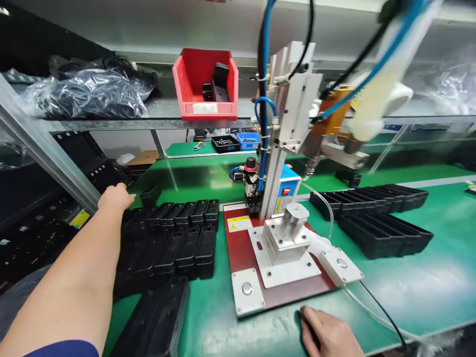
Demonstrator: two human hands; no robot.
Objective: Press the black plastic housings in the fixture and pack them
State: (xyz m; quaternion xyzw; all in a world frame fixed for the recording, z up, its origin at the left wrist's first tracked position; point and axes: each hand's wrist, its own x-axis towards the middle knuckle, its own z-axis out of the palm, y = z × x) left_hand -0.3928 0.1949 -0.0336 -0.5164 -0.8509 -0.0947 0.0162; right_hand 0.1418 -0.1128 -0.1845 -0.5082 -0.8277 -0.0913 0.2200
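My left hand (116, 197) reaches far out over the left side of the bench, beside the rows of black plastic housings (186, 248). Its fingers are mostly hidden behind the hand, so I cannot see what they hold. A single black housing (150, 196) stands just to its right. At the front edge, my right hand (330, 333) rests low on the bench with curled fingers. Something dark shows between thumb and fingers, too little to name. Ahead of it stands a press machine (288, 124) with a metal fixture (286, 240) and a left push-button box (248, 290).
More black housings (386, 233) lie in rows right of the machine. A red bin (178, 94) with black parts hangs on the shelf, near plastic-wrapped goods (100, 89). Air hoses (265, 99) and a cable (383, 312) run around the machine. A metal post (48, 144) rises at left.
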